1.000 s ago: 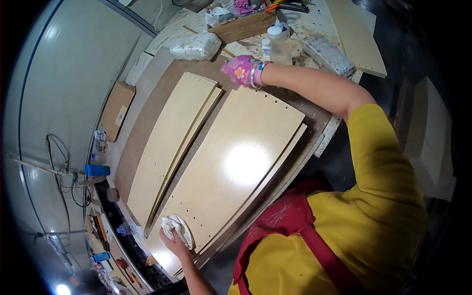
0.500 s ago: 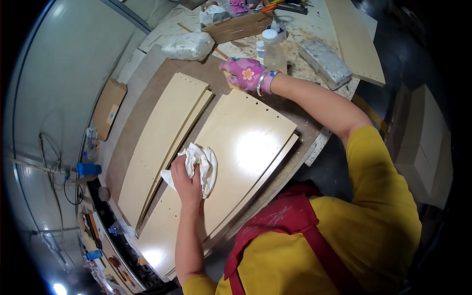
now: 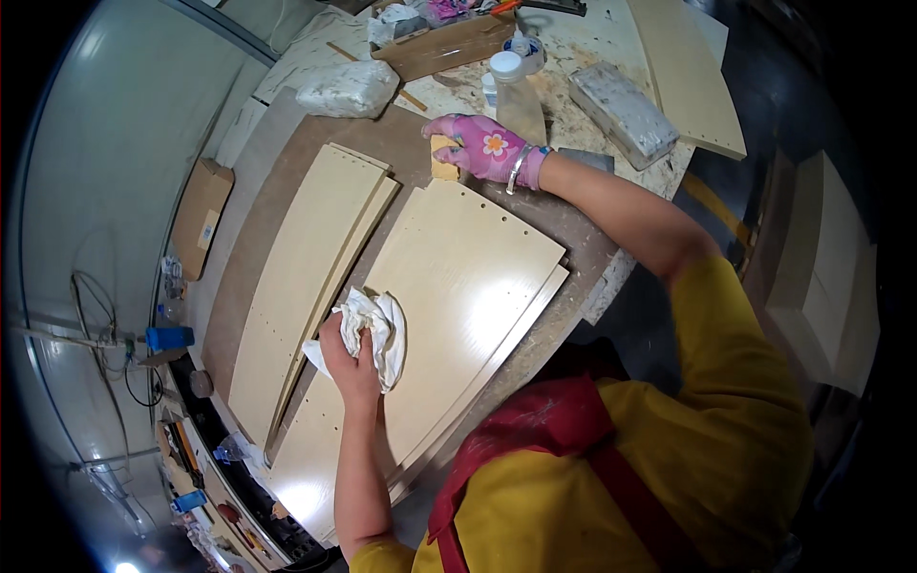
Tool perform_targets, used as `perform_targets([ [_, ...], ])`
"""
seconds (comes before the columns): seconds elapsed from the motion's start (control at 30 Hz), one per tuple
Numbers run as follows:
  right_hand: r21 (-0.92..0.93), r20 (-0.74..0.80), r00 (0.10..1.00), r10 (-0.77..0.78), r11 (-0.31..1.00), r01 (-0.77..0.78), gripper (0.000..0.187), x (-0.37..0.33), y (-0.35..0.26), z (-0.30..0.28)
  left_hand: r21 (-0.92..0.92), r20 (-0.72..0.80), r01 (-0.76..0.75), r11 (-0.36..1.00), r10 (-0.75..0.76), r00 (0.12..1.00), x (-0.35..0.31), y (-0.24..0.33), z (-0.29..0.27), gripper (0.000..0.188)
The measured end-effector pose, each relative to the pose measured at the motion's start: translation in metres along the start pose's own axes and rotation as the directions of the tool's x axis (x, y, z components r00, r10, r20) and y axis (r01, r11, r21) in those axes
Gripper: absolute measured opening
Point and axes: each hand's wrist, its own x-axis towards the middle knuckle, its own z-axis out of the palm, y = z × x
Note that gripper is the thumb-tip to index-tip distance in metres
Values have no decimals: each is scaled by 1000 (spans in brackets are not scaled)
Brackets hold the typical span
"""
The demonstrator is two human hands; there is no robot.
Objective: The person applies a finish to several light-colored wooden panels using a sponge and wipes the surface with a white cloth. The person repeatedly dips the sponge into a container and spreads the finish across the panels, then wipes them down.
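Observation:
My bare left hand (image 3: 351, 361) is closed on a crumpled white cloth (image 3: 386, 344), which rests on a glossy cream wooden panel (image 3: 449, 277). My right hand (image 3: 487, 148), in a pink flowered glove, grips a small yellowish block (image 3: 445, 159) that looks like a sanding sponge. It is at the panel's far end, by a row of small drilled holes. Another panel lies under the glossy one, its edge showing on the near right side. To the left lies a narrower stack of cream panels (image 3: 304, 258).
Beyond my right hand stand a clear bottle with a white lid (image 3: 517, 95) and a pale dusty block (image 3: 626, 113). A plastic-wrapped bundle (image 3: 348, 90) and a cardboard box (image 3: 444, 46) sit at the far side. Another long panel (image 3: 693, 81) overhangs the far right edge.
My right hand has turned slightly, so the yellowish block shows more clearly. The left hand and cloth stay at nearly the same spot on the panel. The whole view has shifted slightly.

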Motion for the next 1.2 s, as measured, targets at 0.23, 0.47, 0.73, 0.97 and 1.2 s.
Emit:
perform_targets([
  [0.23,-91,63,997,47,995,-41,36,-58,-33,-28,15,-33,-22,1000,22,999,-1,-3,2,34],
  [0.47,-168,100,984,145,978,-127,39,-142,-65,-62,-24,-25,-37,999,36,999,-1,-11,4,35],
  [0.73,118,-122,938,325,943,-312,39,-222,-98,-70,-120,79,107,987,-98,992,15,-5,-5,38],
  [0.97,176,-422,815,396,918,-355,41,-235,-115,-37,-142,93,31,989,-18,995,2,0,-1,35],
  [1.2,-83,-553,806,209,949,-303,35,-234,-114,-12,-160,63,17,987,-7,998,3,-2,0,36],
])
